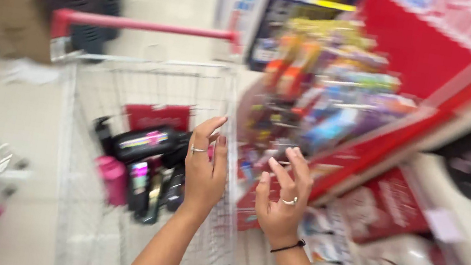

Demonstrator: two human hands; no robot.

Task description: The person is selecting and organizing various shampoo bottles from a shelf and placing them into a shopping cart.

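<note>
Two bare hands are raised in front of the camera, both empty, fingers spread and loosely curled with nothing between them. The left hand stands upright with its palm turned to the right, a ring on one finger, and hangs over the right-hand wall of a wire shopping cart. The right hand is just beside it, a narrow gap apart, palm toward the camera, with a ring on one finger and a dark band at the wrist; it sits in front of the red shelf edge.

Nearest the left hand, just to its left and lower in the basket, is a cluster of bottles. A black bottle lies on its side, long axis running roughly left to right and tilted up toward the right, cap end at the left; its right end is close to the left hand's fingers, though blur hides whether they touch. Below it stand several dark bottles upright, and a pink bottle stands to their left. A red packet leans behind them. The cart's red handle runs across the far end.

Right of the hands, shelves hold blurred colourful packets, and white bags lie on the lower shelf.
</note>
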